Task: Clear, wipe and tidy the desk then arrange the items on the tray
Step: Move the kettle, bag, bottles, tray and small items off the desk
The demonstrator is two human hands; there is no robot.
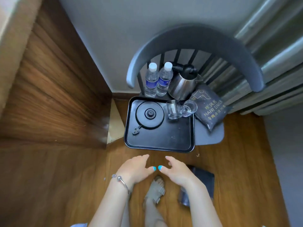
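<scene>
Black tray [157,136] rests on a grey chair [193,45], kettle base [150,114] at its ten o'clock corner and two glasses [180,108] at one o'clock. Both hands hover just below it, at six o'clock: left hand [136,167] and right hand [177,171] spread, fingers relaxed, holding nothing, thumbs nearly meeting.

Soft, even daylight, slight motion blur throughout, and strong wide-angle bending at edges.
</scene>
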